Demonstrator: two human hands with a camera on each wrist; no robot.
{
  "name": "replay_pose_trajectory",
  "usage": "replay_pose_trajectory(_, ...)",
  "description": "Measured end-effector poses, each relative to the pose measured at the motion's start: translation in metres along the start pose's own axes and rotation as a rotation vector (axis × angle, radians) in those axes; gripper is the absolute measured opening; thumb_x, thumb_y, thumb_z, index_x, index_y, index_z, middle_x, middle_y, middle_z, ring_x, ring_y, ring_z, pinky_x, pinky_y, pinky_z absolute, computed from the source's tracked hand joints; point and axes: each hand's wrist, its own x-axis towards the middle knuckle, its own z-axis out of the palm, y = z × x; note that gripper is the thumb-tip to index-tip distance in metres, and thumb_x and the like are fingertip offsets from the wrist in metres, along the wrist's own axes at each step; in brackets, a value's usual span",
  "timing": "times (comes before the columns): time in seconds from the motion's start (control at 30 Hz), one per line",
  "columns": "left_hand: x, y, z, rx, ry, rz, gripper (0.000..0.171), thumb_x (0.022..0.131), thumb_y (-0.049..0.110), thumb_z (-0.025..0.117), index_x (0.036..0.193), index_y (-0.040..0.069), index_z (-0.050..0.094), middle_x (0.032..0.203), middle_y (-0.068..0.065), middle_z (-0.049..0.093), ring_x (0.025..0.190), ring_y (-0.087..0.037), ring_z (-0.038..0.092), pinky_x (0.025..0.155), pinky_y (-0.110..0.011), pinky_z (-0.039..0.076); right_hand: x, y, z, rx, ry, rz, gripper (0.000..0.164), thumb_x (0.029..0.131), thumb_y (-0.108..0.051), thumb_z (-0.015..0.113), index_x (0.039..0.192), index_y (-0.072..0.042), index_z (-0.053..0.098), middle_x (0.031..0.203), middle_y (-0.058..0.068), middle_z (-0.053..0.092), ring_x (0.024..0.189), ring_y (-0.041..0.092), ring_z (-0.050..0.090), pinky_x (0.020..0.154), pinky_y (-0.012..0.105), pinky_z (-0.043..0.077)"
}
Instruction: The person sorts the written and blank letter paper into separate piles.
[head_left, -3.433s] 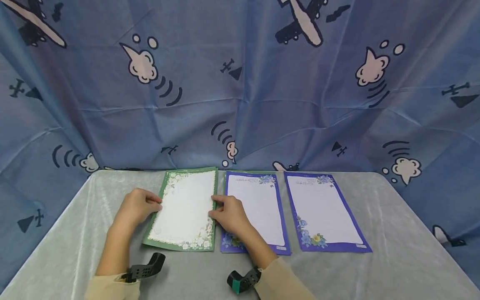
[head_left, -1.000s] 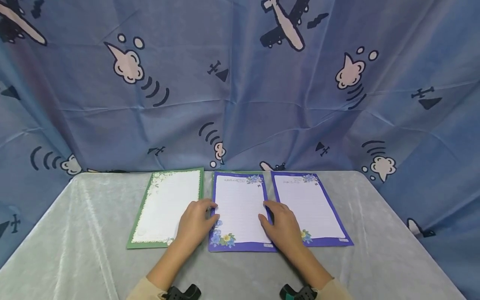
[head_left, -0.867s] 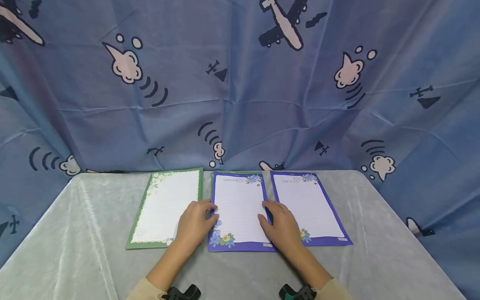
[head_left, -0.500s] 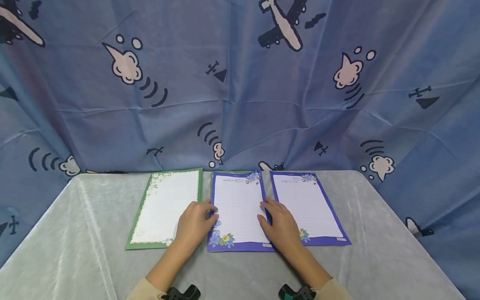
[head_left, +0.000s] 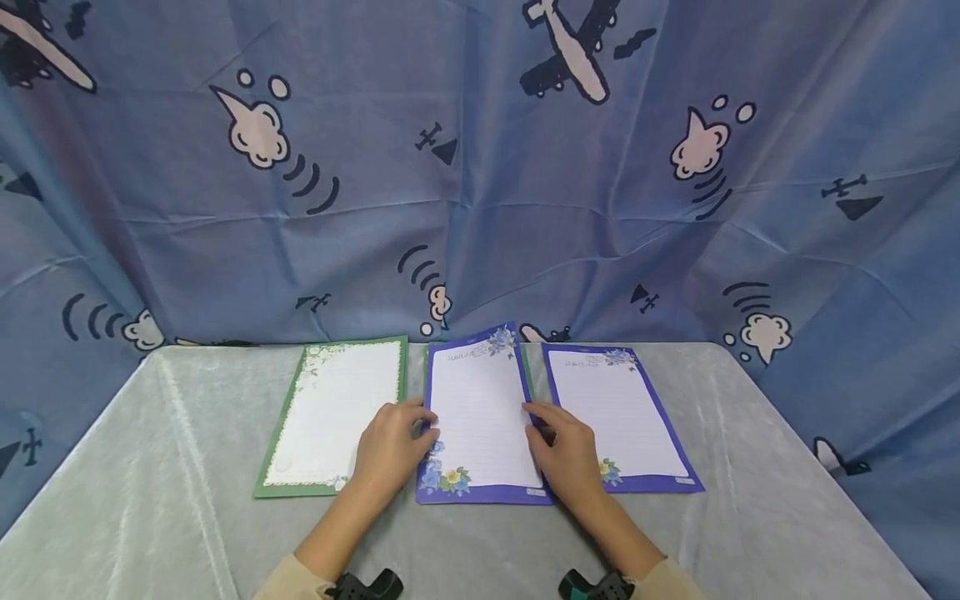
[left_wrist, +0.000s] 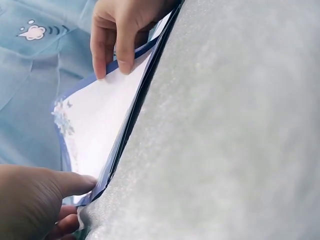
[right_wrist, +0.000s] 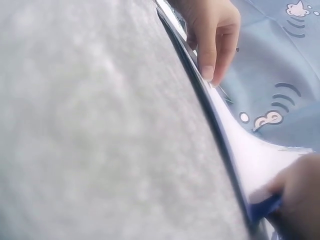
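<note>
Purple-bordered paper (head_left: pixel 477 425): both hands (head_left: pixel 392 443) (head_left: pixel 564 450), angled inward, pinch its opposite side edges.

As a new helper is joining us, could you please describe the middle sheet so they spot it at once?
On the grey table, find the middle sheet, held between the left hand and right hand. Its far right corner is raised, unlike the flat purple-edged sheet on its right; its border is purple, unlike the green-edged sheet on its left.
</note>
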Motion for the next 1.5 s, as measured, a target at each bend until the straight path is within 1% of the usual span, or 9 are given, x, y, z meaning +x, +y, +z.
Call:
replay_pose_trajectory(0.23,0.0,-0.003,0.0,-0.03,0.008,0.008,0.018,0.083,0.015,0.082,0.1,0.01,0.08,0.123,-0.01,0.074,0.111,-0.03,0.067,0.092,-0.048,0.055,0.005,-0.002,-0.004,0.162,0.016,0.233,0.028,0.084,0.008,0.071,0.108,-0.005,0.079,0.105,0.014,0.078,0.083,0.019,0.072,0.071,0.015,0.053)
replay_pose_trajectory(0.33,0.001,-0.005,0.0,-0.045,0.008,0.014,0.019,0.084,0.015,0.081,0.102,0.01,0.079,0.121,-0.011,0.074,0.109,-0.03,0.068,0.091,-0.048,0.055,0.008,-0.004,-0.006,0.228,-0.01,0.328,0.028,0.087,0.008,0.069,0.11,-0.003,0.078,0.11,0.016,0.077,0.093,0.023,0.073,0.075,0.01,0.051)
replay_pose_trajectory(0.5,0.004,-0.009,0.0,-0.111,-0.005,-0.02,0.021,0.084,0.014,0.08,0.105,0.011,0.078,0.108,-0.009,0.076,0.094,-0.022,0.068,0.082,-0.042,0.055,0.011,-0.007,-0.01,0.314,-0.056,0.484,0.029,0.089,0.006,0.067,0.116,-0.003,0.076,0.121,0.017,0.074,0.116,0.029,0.068,0.082,0.007,0.048)
replay_pose_trajectory(0.67,0.005,-0.009,-0.002,-0.145,0.026,-0.019,0.019,0.083,0.01,0.08,0.102,0.012,0.079,0.095,-0.004,0.075,0.084,-0.015,0.065,0.073,-0.034,0.052,0.014,-0.009,-0.014,0.351,-0.093,0.571,0.032,0.09,0.003,0.066,0.12,-0.004,0.074,0.127,0.014,0.072,0.125,0.026,0.061,0.085,0.007,0.047)
replay_pose_trajectory(0.83,0.007,-0.006,-0.007,-0.175,0.058,-0.002,0.018,0.084,0.008,0.079,0.102,0.011,0.079,0.093,-0.004,0.075,0.081,-0.013,0.064,0.07,-0.029,0.05,0.018,-0.012,-0.02,0.392,-0.118,0.585,0.033,0.091,0.004,0.065,0.122,-0.003,0.073,0.13,0.015,0.07,0.124,0.024,0.06,0.083,0.007,0.048)
replay_pose_trajectory(1.1,0.013,0.005,-0.017,-0.415,0.014,-0.035,0.024,0.085,0.002,0.077,0.108,0.008,0.078,0.1,-0.008,0.077,0.078,-0.012,0.065,0.068,-0.021,0.054,0.026,-0.019,-0.041,0.406,-0.204,0.596,0.034,0.094,-0.002,0.064,0.128,-0.003,0.07,0.135,0.016,0.066,0.092,0.01,0.062,0.073,0.015,0.054)
replay_pose_trajectory(1.23,0.015,0.014,-0.022,-0.479,0.008,-0.034,0.024,0.086,0.003,0.077,0.109,0.01,0.078,0.102,-0.006,0.077,0.079,-0.012,0.066,0.07,-0.021,0.055,0.032,-0.023,-0.057,0.331,-0.27,0.522,0.034,0.097,-0.008,0.064,0.13,-0.005,0.068,0.135,0.016,0.065,0.091,0.014,0.066,0.077,0.02,0.059)
replay_pose_trajectory(1.37,0.018,0.027,-0.024,-0.505,-0.022,-0.027,0.023,0.087,0.004,0.076,0.11,0.01,0.078,0.099,-0.006,0.076,0.078,-0.012,0.064,0.067,-0.021,0.054,0.036,-0.025,-0.072,0.219,-0.292,0.428,0.033,0.097,-0.014,0.067,0.129,-0.006,0.069,0.129,0.017,0.068,0.095,0.019,0.071,0.081,0.026,0.061)
replay_pose_trajectory(1.5,0.021,0.043,-0.024,-0.523,-0.042,-0.014,0.024,0.088,0.004,0.075,0.111,0.009,0.077,0.094,-0.007,0.075,0.073,-0.011,0.063,0.061,-0.021,0.051,0.039,-0.023,-0.082,0.156,-0.301,0.396,0.035,0.097,-0.018,0.069,0.13,-0.007,0.069,0.126,0.016,0.07,0.092,0.016,0.072,0.08,0.023,0.06)
